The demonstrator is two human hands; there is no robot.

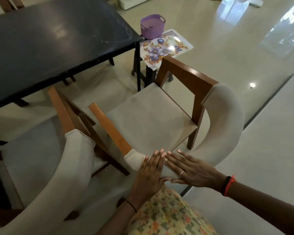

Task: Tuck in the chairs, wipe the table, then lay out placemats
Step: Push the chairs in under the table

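Note:
A wooden armchair (153,116) with a beige seat and a curved padded backrest (226,122) stands pulled out from the dark table (49,39). My left hand (149,172) and my right hand (192,170) lie flat, fingers straight, side by side on the near part of that backrest. A second, similar chair (70,160) stands to the left, also away from the table. Floral placemats (165,48) lie on a small stand beyond the table's right corner, under a purple basket (152,26).
The table's black leg (138,65) stands just in front of the chair's seat. More chair legs show under the table. Glossy cream floor stretches to the right. A patterned garment (166,214) fills the bottom edge.

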